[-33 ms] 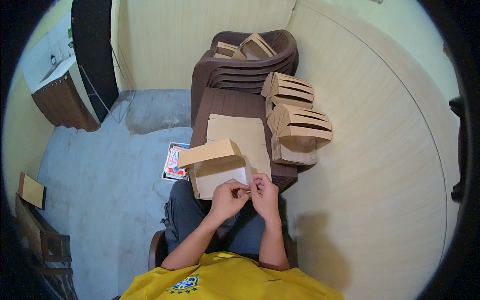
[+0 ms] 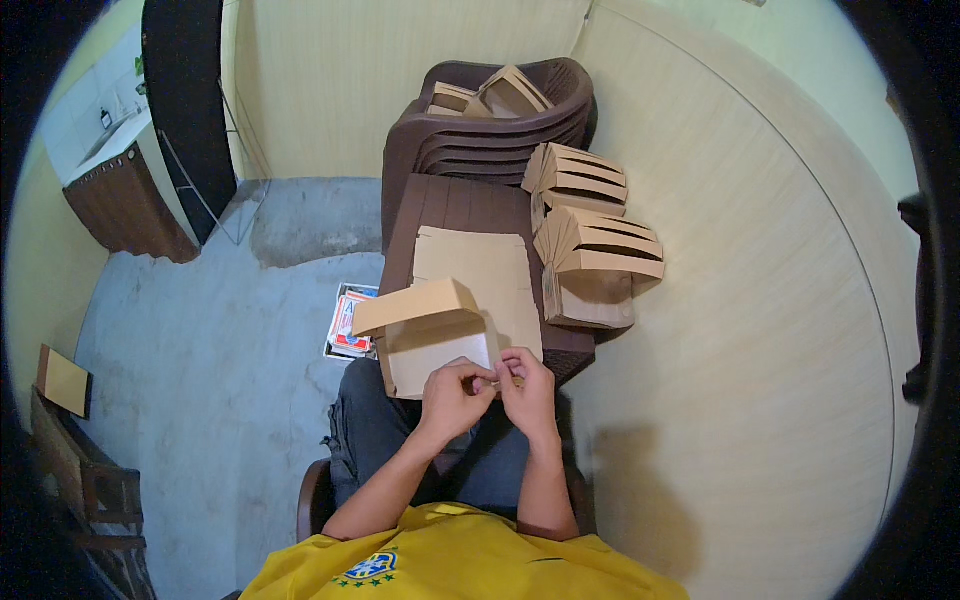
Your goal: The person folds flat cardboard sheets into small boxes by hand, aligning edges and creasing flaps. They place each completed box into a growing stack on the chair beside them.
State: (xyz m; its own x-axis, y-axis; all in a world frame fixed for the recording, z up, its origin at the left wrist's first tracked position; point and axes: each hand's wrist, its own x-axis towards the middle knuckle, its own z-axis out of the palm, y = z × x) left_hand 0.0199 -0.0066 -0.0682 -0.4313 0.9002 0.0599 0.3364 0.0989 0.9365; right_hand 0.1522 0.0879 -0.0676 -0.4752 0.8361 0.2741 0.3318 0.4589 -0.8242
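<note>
Both hands, left hand [image 2: 452, 392] and right hand [image 2: 528, 388], pinched a kraft box [image 2: 432, 330] flap, fingers closed; by the brown table [image 2: 455, 205], uneven pressure could tear it.

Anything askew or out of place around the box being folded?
Mostly tidy. One oddity: a red and white printed packet lies on the concrete floor beside the brown table. Both hands, left hand and right hand, pinch the half-folded cardboard box.
</note>
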